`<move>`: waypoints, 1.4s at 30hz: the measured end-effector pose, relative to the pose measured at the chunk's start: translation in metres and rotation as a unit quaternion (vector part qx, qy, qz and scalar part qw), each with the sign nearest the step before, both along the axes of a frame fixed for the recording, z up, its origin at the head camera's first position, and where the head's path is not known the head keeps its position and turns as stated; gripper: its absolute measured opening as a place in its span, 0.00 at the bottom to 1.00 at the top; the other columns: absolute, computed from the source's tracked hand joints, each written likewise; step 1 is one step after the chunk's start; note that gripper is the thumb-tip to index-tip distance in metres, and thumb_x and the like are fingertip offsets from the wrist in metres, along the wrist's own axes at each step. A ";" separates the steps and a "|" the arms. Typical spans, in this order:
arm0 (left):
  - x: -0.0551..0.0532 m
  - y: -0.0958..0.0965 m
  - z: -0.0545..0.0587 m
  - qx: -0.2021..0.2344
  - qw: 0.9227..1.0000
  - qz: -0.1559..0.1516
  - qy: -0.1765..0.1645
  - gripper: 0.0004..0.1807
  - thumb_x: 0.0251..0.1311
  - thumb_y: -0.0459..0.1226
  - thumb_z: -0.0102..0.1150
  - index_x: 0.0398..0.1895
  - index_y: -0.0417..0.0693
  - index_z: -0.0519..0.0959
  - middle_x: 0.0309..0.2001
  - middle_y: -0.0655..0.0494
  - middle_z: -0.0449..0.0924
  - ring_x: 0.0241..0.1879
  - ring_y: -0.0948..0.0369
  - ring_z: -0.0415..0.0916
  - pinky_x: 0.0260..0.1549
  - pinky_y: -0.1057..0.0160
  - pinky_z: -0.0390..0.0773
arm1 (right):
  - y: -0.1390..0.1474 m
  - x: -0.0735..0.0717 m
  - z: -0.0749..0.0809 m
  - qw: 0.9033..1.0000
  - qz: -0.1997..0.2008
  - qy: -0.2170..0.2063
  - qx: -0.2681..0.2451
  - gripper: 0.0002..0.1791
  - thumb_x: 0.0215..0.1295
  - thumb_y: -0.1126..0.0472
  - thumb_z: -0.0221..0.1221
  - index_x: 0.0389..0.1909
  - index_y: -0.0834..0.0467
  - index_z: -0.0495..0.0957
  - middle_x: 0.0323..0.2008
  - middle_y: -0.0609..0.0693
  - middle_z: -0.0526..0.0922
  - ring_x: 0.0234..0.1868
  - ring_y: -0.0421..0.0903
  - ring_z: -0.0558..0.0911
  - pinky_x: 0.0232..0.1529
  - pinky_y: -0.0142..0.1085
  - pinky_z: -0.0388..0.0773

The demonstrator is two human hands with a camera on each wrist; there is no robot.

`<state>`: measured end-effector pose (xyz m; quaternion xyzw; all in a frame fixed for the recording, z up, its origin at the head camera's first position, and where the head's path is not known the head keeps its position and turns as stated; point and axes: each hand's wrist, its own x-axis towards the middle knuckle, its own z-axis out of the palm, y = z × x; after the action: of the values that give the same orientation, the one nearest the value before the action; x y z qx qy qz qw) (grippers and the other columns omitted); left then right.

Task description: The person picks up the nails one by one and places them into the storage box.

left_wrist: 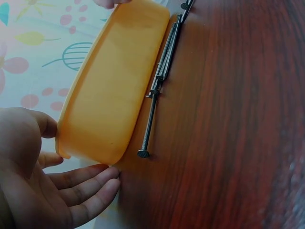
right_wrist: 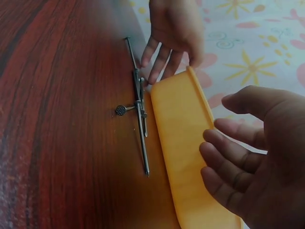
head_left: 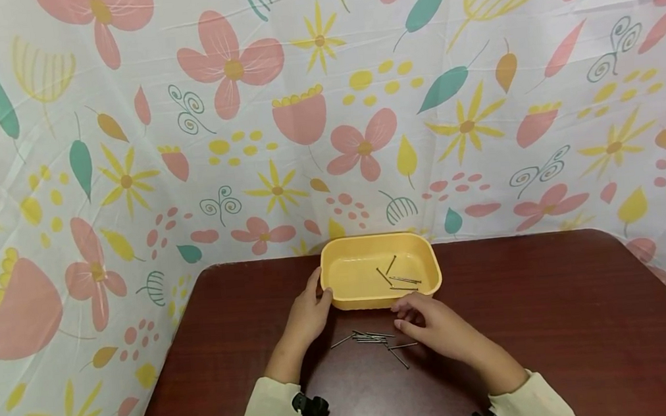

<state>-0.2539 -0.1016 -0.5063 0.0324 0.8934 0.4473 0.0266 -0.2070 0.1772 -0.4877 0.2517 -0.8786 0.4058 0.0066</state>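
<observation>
A yellow plastic tray (head_left: 356, 303) sits toward the back of the table with several nails (head_left: 405, 279) inside, mostly at its right. My left hand (head_left: 305, 313) holds its left end, thumb at the rim and the other fingers spread along the side, as the left wrist view shows. Just in front of the tray's right half is my right hand (head_left: 435, 324), fingers loosely bent and nothing held; in the right wrist view its fingertips (right_wrist: 209, 150) overlap the tray's front wall. A loose pile of nails (head_left: 371, 339) lies on the table between the hands, heads and shafts pointing various ways.
The dark red-brown wooden table (head_left: 556, 307) extends to both sides of the tray. Behind it hangs a white cloth (head_left: 320, 202) printed with flowers and leaves, close to the tray's back edge. Black straps (head_left: 311, 409) sit at the wrists over pale sleeves.
</observation>
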 end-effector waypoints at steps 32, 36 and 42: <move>-0.001 0.001 0.001 -0.001 1.000 0.005 0.008 0.33 0.76 0.50 0.44 0.81 0.61 0.52 0.65 0.45 0.77 0.56 0.51 0.81 0.54 0.46 0.78 | 0.002 0.002 -0.012 0.992 0.037 -0.037 0.115 0.07 0.61 0.62 0.68 0.36 0.55 0.79 0.34 0.46 0.77 0.34 0.38 0.77 0.36 0.30 0.75; -0.001 0.002 0.001 0.002 1.000 0.006 0.009 0.33 0.76 0.49 0.44 0.81 0.62 0.52 0.65 0.46 0.77 0.56 0.52 0.82 0.54 0.46 0.78 | 0.002 0.002 -0.013 0.992 0.038 -0.036 0.118 0.07 0.61 0.62 0.69 0.35 0.54 0.79 0.33 0.45 0.77 0.34 0.38 0.76 0.36 0.30 0.74; -0.001 0.001 0.001 0.005 1.000 0.005 0.010 0.33 0.76 0.48 0.44 0.81 0.61 0.52 0.65 0.46 0.78 0.57 0.51 0.81 0.56 0.46 0.78 | 0.000 0.003 -0.013 0.990 0.043 -0.038 0.125 0.06 0.60 0.62 0.69 0.33 0.52 0.79 0.32 0.43 0.76 0.33 0.36 0.75 0.35 0.30 0.73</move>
<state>-0.2549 -0.1001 -0.5055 0.0326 0.8917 0.4511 0.0157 -0.2044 0.1776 -0.5011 0.2728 -0.9104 0.3017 -0.0756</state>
